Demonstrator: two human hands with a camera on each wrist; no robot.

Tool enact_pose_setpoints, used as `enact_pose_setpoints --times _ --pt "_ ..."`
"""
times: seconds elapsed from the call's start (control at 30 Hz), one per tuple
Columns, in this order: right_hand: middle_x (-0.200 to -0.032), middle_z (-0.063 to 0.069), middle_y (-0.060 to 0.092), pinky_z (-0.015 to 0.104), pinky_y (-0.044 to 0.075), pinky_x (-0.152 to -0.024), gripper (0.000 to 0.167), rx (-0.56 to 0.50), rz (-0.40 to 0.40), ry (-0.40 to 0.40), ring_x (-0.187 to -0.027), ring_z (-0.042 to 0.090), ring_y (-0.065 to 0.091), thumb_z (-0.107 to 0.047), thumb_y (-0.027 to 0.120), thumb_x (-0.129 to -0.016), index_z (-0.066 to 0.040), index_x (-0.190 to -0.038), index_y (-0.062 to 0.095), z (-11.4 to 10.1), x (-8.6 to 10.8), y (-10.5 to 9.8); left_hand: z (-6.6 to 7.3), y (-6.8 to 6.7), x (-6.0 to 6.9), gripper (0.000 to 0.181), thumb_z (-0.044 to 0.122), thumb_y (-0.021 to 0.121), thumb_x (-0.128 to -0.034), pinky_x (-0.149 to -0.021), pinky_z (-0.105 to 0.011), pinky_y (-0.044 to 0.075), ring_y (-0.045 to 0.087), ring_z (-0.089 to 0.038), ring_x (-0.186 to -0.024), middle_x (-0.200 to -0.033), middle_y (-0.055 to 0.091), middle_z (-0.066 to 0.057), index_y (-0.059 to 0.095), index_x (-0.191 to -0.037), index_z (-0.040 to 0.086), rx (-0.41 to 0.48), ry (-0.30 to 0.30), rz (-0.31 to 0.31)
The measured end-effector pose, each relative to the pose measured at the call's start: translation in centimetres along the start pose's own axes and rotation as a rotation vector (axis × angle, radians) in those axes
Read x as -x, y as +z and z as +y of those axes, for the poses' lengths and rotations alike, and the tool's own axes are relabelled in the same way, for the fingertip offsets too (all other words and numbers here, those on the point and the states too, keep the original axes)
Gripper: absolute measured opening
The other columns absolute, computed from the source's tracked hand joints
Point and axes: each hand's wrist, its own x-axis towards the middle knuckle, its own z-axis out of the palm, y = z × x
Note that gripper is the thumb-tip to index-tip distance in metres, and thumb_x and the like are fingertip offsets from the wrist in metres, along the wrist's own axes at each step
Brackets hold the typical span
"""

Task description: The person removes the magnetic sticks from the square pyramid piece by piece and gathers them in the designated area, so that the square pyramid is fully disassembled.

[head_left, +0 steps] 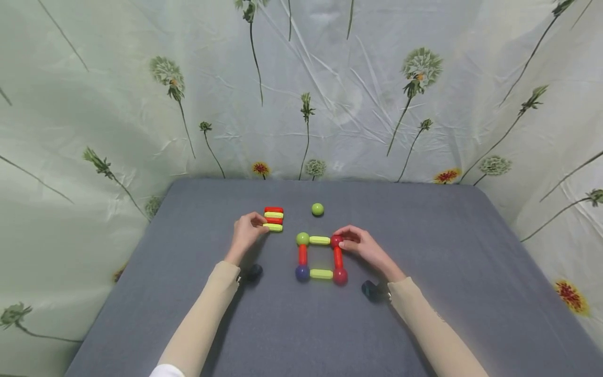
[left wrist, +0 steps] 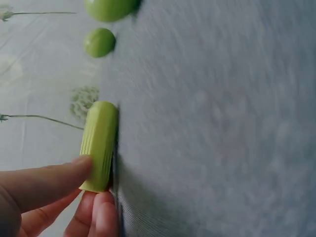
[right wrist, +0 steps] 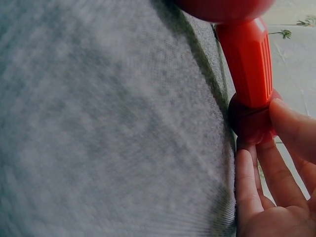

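Note:
My left hand [head_left: 247, 231] pinches the left end of a yellow-green rod [head_left: 273, 228], the nearest in a short stack of rods. In the left wrist view the thumb lies on the ribbed side of this rod [left wrist: 100, 143], with fingers curled at its lower end. My right hand [head_left: 361, 245] holds the far right red ball [head_left: 336, 241] of a flat square of balls and rods between thumb and fingers. A red rod [right wrist: 247, 61] joins that ball to a larger-looking red ball [head_left: 340, 276] at the near right corner.
Two red rods [head_left: 274, 210] and another yellow-green rod [head_left: 274, 215] lie beyond the pinched one. A loose green ball [head_left: 317, 209] sits behind the square, whose left corners are a green ball [head_left: 303, 239] and a blue ball [head_left: 302, 273]. Grey cloth [head_left: 301, 324] covers the table.

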Motion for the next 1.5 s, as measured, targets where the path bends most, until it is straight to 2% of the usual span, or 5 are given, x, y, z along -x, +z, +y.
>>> enact_pose_setpoints --times 0.4,0.67,0.83,1.1,1.5 --pt "-0.117 0.014 0.060 0.033 0.046 -0.088 0.030 -0.001 -0.002 -0.013 -0.104 0.025 0.056 -0.009 0.062 -0.092 -0.002 -0.121 0.058 0.0 0.1 0.0 0.1 0.2 -0.4 0.019 -0.001 0.075 -0.0772 -0.070 -0.038 0.046 0.056 -0.029 -0.080 -0.087 0.057 -0.015 0.061 -0.091 -0.001 -0.081 0.098 -0.007" --pt "-0.116 0.014 0.060 0.031 0.047 -0.087 0.029 -0.009 0.021 0.000 -0.102 0.025 0.056 -0.008 0.063 -0.092 -0.001 -0.119 0.059 -0.1 0.2 0.0 2.4 2.6 0.6 0.025 0.005 0.055 -0.0946 -0.084 -0.039 0.048 0.057 -0.023 -0.101 -0.117 0.060 -0.010 0.060 -0.119 0.007 0.015 0.347 -0.611" --pt "-0.118 0.017 0.059 0.030 0.046 -0.088 0.030 -0.010 0.010 -0.009 -0.103 0.026 0.056 -0.009 0.062 -0.092 0.001 -0.121 0.058 -0.1 0.2 0.1 3.2 3.8 0.3 0.021 0.008 0.053 -0.0959 -0.073 -0.032 0.047 0.056 -0.016 -0.079 -0.113 0.060 -0.004 0.062 -0.115 0.012 -0.012 0.310 -0.719" --pt "-0.118 0.019 0.059 0.031 0.046 -0.088 0.031 -0.020 0.006 -0.008 -0.104 0.027 0.056 -0.007 0.061 -0.093 0.003 -0.122 0.057 0.0 0.1 0.0 4.1 4.6 -0.2 0.020 0.009 0.065 -0.0884 -0.081 -0.033 0.046 0.052 -0.017 -0.088 -0.103 0.052 -0.002 0.068 -0.108 0.013 -0.173 0.412 -0.580" --pt "-0.114 0.013 0.060 0.031 0.047 -0.086 0.028 0.007 0.023 0.010 -0.101 0.024 0.056 -0.009 0.062 -0.092 -0.002 -0.119 0.059 -0.1 0.1 0.0 4.6 7.4 -2.9 0.025 0.004 0.068 -0.0874 -0.074 -0.035 0.050 0.061 -0.027 -0.098 -0.115 0.062 -0.012 0.061 -0.111 0.004 0.067 0.100 -0.256"
